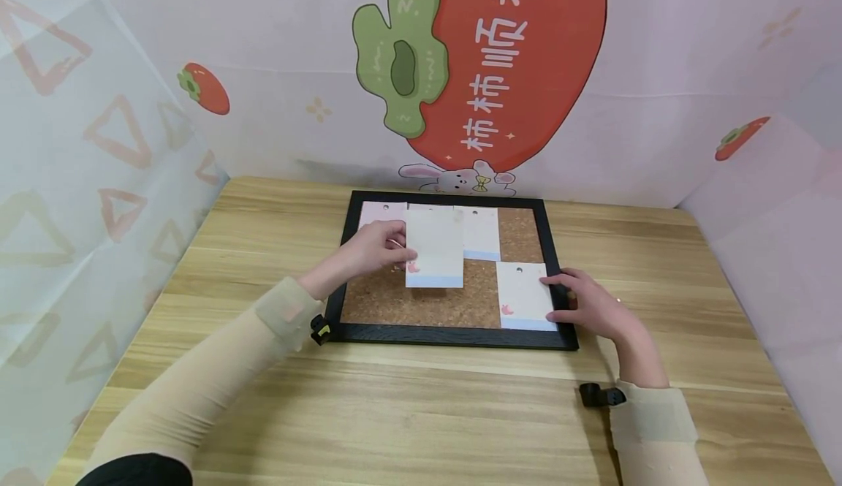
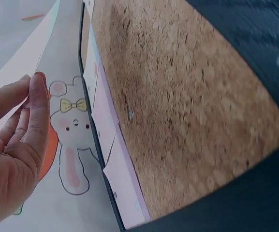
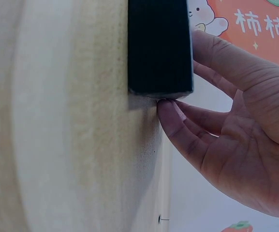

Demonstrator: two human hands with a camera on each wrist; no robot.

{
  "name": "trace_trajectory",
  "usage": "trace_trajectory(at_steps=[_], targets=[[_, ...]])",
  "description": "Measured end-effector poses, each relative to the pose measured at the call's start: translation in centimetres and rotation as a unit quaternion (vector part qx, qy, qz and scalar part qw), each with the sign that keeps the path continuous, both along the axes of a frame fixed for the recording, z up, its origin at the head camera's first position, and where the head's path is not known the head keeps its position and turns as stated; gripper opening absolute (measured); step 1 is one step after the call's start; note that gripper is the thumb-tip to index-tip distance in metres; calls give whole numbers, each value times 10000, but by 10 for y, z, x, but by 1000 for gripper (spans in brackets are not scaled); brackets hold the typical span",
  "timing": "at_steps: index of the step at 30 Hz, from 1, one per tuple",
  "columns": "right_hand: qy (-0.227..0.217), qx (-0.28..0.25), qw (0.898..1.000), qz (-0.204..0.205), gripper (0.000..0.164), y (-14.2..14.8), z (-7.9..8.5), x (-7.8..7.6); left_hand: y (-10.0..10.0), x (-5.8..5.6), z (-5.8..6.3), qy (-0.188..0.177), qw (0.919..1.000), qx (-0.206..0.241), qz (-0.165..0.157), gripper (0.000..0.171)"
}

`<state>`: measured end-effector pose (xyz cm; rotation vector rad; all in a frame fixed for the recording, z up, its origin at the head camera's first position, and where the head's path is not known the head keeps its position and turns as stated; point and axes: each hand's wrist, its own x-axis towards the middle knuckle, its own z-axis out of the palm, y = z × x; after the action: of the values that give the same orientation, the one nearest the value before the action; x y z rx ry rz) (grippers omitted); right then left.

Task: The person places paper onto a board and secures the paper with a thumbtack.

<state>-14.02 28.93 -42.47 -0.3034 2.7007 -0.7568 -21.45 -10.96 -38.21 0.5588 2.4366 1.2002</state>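
Observation:
My left hand [image 1: 383, 245] pinches the left edge of a white note card [image 1: 434, 245] with a blue bottom strip. The left wrist view shows this card raised off a black-framed corkboard [image 1: 421, 307], fingertips [image 2: 38, 77] on its edge. More cards lie along the board's top, one at the upper left [image 1: 375, 212] and one right of the middle [image 1: 482, 234], each with a round pin. Another pinned card [image 1: 522, 292] lies at the lower right. Beside it, my right hand [image 1: 592, 303] rests thumb and forefinger over the frame's right side; another fingertip [image 3: 170, 113] touches its outer edge.
The board lies on a wooden table [image 1: 408, 413], near a printed backdrop [image 1: 289, 25] with a large persimmon and a rabbit. Patterned side cloths [image 1: 79, 142] border both sides. A small pin [image 3: 162, 220] shows low in the right wrist view.

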Motion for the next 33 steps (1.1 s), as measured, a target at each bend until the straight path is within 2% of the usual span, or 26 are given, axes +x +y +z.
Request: trace_trajectory(at_steps=[5, 13, 21, 28, 33], targets=[[7, -1, 10000, 3, 61, 0, 1, 0, 6, 1, -5, 49, 9998, -164, -32, 28], [95, -82, 9999, 96, 59, 1, 2, 1, 16, 7, -6, 12, 9989, -462, 45, 56], [54, -26, 10000, 58, 60, 0, 1, 1, 28, 14, -9, -24, 9993, -353, -73, 77], [80, -63, 9999, 82, 59, 0, 0, 1, 38, 17, -14, 65, 9991, -258, -323, 83], [67, -87, 9999, 74, 59, 1, 0, 0, 43, 16, -18, 114, 9985, -325, -430, 81]])
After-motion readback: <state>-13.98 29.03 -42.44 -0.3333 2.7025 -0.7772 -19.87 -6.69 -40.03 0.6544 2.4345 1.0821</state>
